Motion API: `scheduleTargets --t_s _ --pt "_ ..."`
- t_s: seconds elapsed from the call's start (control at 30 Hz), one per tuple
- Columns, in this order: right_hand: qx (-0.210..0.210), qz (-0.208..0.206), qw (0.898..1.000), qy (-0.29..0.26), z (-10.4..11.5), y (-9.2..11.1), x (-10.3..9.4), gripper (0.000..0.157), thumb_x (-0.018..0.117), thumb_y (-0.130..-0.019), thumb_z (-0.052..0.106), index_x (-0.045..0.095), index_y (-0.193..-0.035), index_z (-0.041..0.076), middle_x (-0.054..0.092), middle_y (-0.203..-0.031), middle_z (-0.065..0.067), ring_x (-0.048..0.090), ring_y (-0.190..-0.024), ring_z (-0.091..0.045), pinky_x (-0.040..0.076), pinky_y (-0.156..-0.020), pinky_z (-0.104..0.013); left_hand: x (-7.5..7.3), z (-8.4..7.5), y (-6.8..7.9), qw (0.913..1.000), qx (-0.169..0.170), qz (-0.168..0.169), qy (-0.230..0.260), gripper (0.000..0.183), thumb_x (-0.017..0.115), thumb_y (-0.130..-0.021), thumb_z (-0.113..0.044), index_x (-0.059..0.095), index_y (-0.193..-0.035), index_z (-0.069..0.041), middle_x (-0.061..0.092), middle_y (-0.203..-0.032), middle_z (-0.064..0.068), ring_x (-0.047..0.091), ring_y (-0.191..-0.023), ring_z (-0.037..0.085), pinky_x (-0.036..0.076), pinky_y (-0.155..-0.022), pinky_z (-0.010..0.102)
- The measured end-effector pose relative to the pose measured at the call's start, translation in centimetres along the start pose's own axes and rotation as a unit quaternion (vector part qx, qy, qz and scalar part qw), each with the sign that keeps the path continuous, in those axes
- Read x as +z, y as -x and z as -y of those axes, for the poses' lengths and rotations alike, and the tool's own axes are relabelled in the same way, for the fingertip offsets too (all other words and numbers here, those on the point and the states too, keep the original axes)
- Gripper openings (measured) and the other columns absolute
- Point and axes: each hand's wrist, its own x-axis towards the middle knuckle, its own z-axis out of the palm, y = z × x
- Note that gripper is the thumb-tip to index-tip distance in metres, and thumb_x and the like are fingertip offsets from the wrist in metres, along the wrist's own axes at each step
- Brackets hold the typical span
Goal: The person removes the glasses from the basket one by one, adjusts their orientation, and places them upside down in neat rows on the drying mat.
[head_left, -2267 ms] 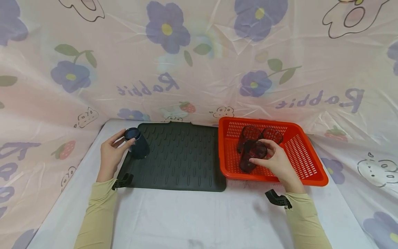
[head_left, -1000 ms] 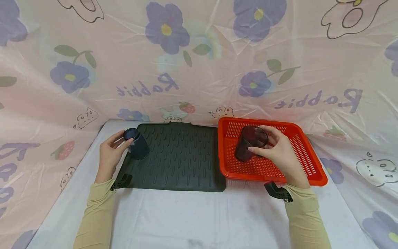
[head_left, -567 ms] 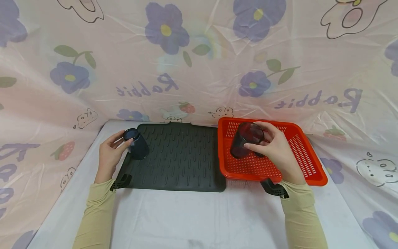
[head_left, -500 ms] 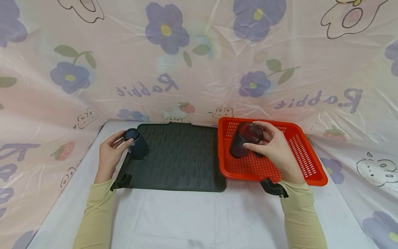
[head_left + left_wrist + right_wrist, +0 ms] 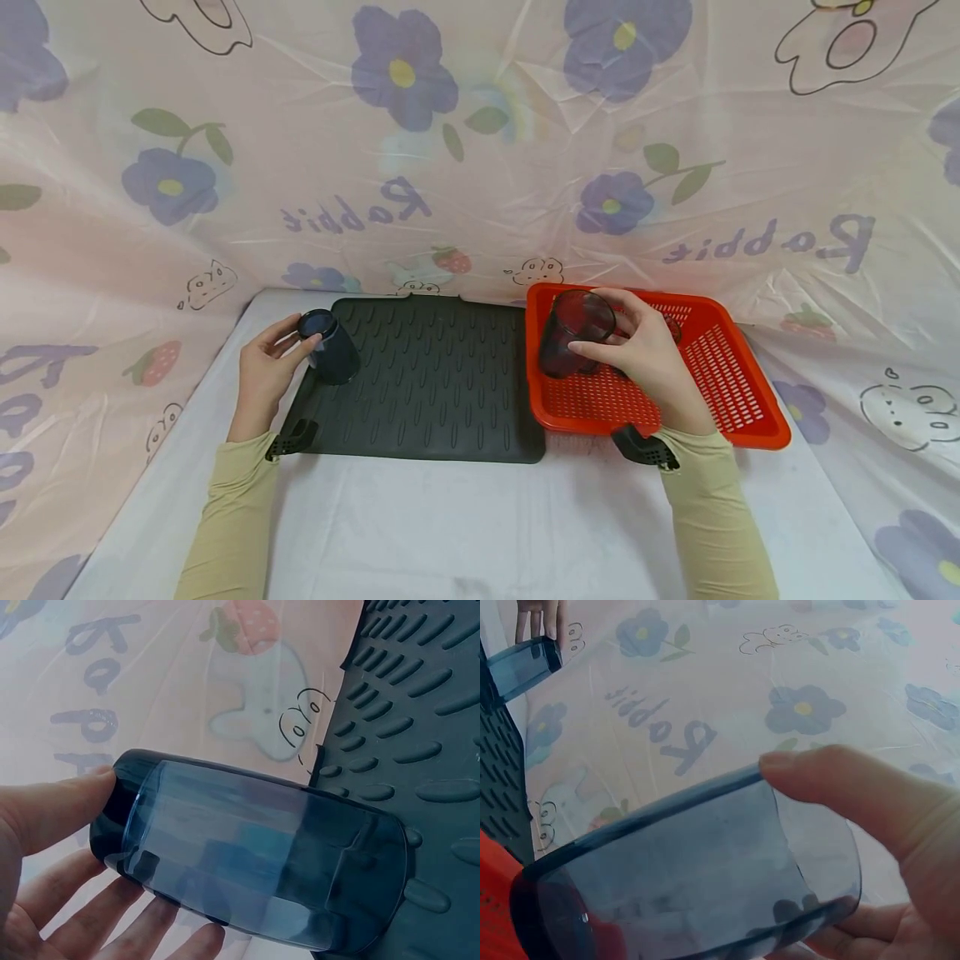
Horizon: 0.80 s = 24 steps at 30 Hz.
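Observation:
At the left end of the black ridged mat [image 5: 427,392], my left hand [image 5: 266,371] holds a clear blue drinking glass [image 5: 336,358] near its rim, between thumb and fingers. In the left wrist view the glass [image 5: 240,840] has its base against the mat's ridges. My right hand [image 5: 652,358] grips a second tinted drinking glass [image 5: 558,346] near its rim. This one hangs tilted over the left part of the red basket [image 5: 761,417]; in the right wrist view the glass [image 5: 675,870] looks bluish. Behind my right hand, part of another glass [image 5: 674,330] shows in the basket.
Mat and basket stand side by side on a white-covered table [image 5: 450,525]. A patterned plastic curtain [image 5: 480,167] rises right behind them and along both sides. The basket's raised rim lies under my right hand.
My right hand has lifted the glass from among the others in the basket and carried it left, toward the mat. My left hand and its glass have stayed in place.

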Motion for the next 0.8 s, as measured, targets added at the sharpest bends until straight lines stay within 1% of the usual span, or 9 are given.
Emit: scheduleTargets --t_s 0.23,0.47,0.7,0.73,0.8 --pt "-0.005 0.011 1.000 -0.001 -0.3 -0.6 1.1 0.072 0.086 -0.073 0.016 0.049 -0.134 0.016 0.057 -0.125 -0.007 0.062 -0.101 -0.022 0.056 -0.076 -0.030 0.0 -0.1 0.0 1.0000 0.003 0.004 -0.002 0.059 0.072 -0.087 -0.026 0.051 -0.139 -0.010 0.050 -0.138 0.010 0.049 -0.125 0.028 0.045 -0.098 0.040" --pt "-0.005 0.018 0.999 -0.030 -0.2 -1.2 2.1 0.073 0.086 -0.071 0.012 0.049 -0.133 0.016 0.059 -0.124 -0.009 0.064 -0.097 -0.024 0.057 -0.074 -0.032 0.1 -0.2 0.1 1.0000 0.000 0.004 -0.008 0.058 0.072 -0.088 -0.025 0.051 -0.140 -0.011 0.050 -0.138 0.010 0.049 -0.124 0.028 0.045 -0.098 0.041" --pt "-0.001 0.030 0.998 -0.046 0.0 -1.6 3.0 0.075 0.086 -0.072 0.013 0.047 -0.136 0.016 0.059 -0.125 -0.010 0.066 -0.098 -0.024 0.057 -0.076 -0.033 0.1 -0.4 0.1 0.9998 0.002 -0.009 -0.019 0.056 0.073 -0.087 -0.023 0.053 -0.138 -0.011 0.053 -0.134 0.010 0.051 -0.120 0.027 0.049 -0.094 0.034" --pt "-0.001 0.029 0.999 -0.045 0.0 -1.7 3.1 0.075 0.086 -0.072 0.013 0.047 -0.136 0.017 0.059 -0.125 -0.009 0.066 -0.096 -0.024 0.057 -0.075 -0.032 0.2 -0.4 0.1 0.9997 0.004 -0.009 -0.022 0.056 0.072 -0.087 -0.023 0.053 -0.138 -0.010 0.053 -0.134 0.010 0.051 -0.120 0.027 0.049 -0.093 0.033" --pt "-0.001 0.025 0.999 -0.034 0.1 -1.8 3.4 0.075 0.086 -0.072 0.015 0.047 -0.136 0.018 0.059 -0.124 -0.008 0.067 -0.088 -0.022 0.056 -0.069 -0.030 0.2 -0.5 0.0 0.9995 0.010 -0.006 -0.028 0.056 0.072 -0.088 -0.023 0.052 -0.138 -0.009 0.052 -0.134 0.010 0.051 -0.119 0.028 0.050 -0.092 0.031"
